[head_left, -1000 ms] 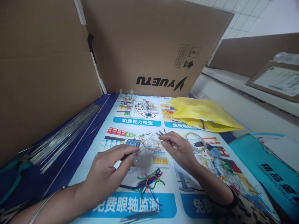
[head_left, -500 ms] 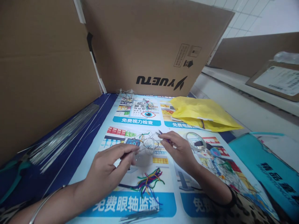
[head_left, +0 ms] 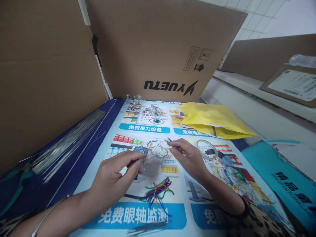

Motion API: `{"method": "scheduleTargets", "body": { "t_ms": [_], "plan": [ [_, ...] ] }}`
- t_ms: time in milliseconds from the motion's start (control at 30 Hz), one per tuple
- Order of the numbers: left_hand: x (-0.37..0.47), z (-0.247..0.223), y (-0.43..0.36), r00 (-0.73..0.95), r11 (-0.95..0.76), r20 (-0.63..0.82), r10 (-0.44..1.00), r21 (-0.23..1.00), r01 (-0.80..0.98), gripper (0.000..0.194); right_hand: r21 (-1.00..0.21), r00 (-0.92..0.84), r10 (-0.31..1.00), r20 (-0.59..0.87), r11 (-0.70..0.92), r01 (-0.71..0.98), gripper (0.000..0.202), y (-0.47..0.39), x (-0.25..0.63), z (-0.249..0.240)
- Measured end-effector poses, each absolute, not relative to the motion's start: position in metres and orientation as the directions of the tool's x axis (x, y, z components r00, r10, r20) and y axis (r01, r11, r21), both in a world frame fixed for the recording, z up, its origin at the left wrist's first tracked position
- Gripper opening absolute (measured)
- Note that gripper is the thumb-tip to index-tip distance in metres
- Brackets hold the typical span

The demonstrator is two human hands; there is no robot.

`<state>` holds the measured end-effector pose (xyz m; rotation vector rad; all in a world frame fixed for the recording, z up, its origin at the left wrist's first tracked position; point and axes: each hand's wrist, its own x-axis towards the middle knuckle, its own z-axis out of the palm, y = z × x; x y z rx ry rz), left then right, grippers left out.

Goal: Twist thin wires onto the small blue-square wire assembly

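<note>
A tangled form of thin wire stands between my hands at the middle of the poster. My left hand pinches the form's left side, with thumb and forefinger together at a thin wire. On the other side, my right hand is closed on a small purple tool whose pointed metal tip shows above the fingers. Below the form lies a bundle of short coloured cords. Dark cut wires rest near the bottom edge.
Long silvery wires and teal-handled pliers lie at left. Cardboard stands behind. A yellow bag, a tape roll, more tangled wire and a teal bag are at right.
My left hand has shifted very slightly left. My right hand and the wire form look almost the same.
</note>
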<state>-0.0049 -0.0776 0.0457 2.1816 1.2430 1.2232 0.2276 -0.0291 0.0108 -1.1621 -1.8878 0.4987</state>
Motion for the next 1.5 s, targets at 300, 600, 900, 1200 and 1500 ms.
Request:
{"method": "scheduleTargets", "body": {
  "t_ms": [300,600,900,1200,1500],
  "plan": [
    [-0.0057,0.0452,-0.0786,0.223,-0.539,0.504,0.834,0.662,0.520,0.014,-0.691,-0.199,0.845,0.496,0.523,0.498,0.016,-0.0301,0.2271,0.0133],
    [-0.0042,0.0464,-0.0777,0.215,-0.520,0.485,0.848,0.676,0.522,0.015,-0.678,-0.204,0.847,0.491,0.518,0.521,0.016,-0.0294,0.2275,0.0110],
    [-0.0048,0.0456,-0.0770,0.221,-0.538,0.504,0.835,0.664,0.519,0.013,-0.697,-0.200,0.859,0.471,0.501,0.512,0.015,-0.0287,0.2284,0.0100],
    [-0.0050,0.0461,-0.0787,0.233,-0.534,0.487,0.842,0.687,0.493,0.015,-0.701,-0.193,0.856,0.480,0.506,0.502,0.015,-0.0297,0.2269,0.0142],
    [-0.0050,0.0453,-0.0791,0.215,-0.533,0.496,0.842,0.696,0.481,0.015,-0.656,-0.255,0.807,0.532,0.584,0.478,0.014,-0.0347,0.2293,0.0173]
  ]
}}
